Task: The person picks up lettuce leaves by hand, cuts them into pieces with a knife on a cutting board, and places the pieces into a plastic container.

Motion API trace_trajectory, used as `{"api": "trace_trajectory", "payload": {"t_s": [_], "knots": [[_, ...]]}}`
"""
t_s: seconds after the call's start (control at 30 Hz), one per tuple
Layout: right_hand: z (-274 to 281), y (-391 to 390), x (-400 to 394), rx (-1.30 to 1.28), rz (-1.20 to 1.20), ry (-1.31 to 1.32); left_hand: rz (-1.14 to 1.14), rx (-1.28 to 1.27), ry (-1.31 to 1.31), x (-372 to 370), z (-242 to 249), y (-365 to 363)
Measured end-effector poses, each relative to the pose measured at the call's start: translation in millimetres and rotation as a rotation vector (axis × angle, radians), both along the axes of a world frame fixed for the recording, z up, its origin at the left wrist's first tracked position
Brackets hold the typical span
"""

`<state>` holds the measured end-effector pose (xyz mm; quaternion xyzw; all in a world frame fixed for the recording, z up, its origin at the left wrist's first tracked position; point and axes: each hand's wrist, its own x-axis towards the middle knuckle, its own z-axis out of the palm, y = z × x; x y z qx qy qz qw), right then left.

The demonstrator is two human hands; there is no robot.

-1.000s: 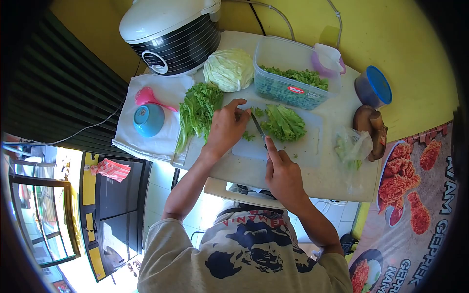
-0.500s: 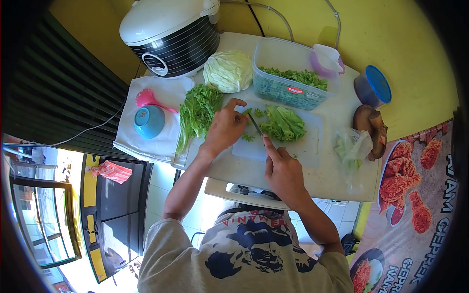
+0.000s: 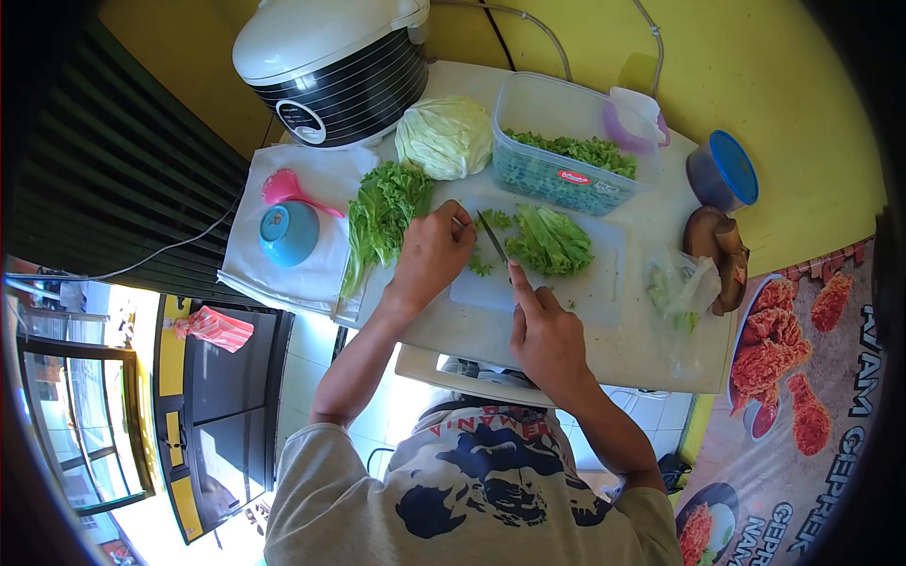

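Note:
My right hand [image 3: 547,330] is wrapped round the handle of a knife [image 3: 493,236], whose blade points up and left over the white cutting board [image 3: 595,292]. Left of the blade, my left hand [image 3: 436,250] has its fingers curled together at the board's left edge; what they pinch is too small to name. Leafy lettuce [image 3: 547,241] lies on the board right of the knife, with small cut bits [image 3: 479,265] near the blade. A bunch of lettuce [image 3: 387,212] rests left of my left hand.
Behind the board stand a cabbage [image 3: 444,138] and a plastic container [image 3: 566,193] of cut greens. A rice cooker [image 3: 340,85] is at back left, near a blue bowl [image 3: 289,234] and pink ladle [image 3: 283,187]. On the right are a blue-lidded tub [image 3: 722,170] and plastic bag [image 3: 681,288].
The fingers of my left hand have curled in and drawn slightly away from the blade. The knife and my right hand have hardly moved.

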<state>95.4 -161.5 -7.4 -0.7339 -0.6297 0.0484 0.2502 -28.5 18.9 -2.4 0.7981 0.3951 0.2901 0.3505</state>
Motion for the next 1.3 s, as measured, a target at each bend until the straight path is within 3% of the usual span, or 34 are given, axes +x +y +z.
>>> {"api": "trace_trajectory", "payload": {"t_s": [0.4, 0.7, 0.9, 1.03, 1.3], "knots": [[-5.6, 20.0, -1.5, -0.04, 0.017, -0.103, -0.02, 0.056, -0.005, 1.7, -6.0, 4.0], [-2.2, 3.1, 10.5, -0.084, 0.033, -0.023, -0.013, 0.034, 0.019, 1.5, -1.9, 2.3], [-9.7, 1.2, 17.2, 0.066, -0.038, 0.095, -0.04, 0.031, -0.036, 6.4, 1.0, 1.1], [1.3, -4.6, 14.4, 0.062, -0.02, 0.05, -0.05, -0.136, -0.006, 2.8, 7.5, 1.6], [-3.1, -2.5, 9.7, -0.042, 0.009, 0.009, -0.104, -0.019, 0.024, 5.8, 7.1, 2.7]]}}
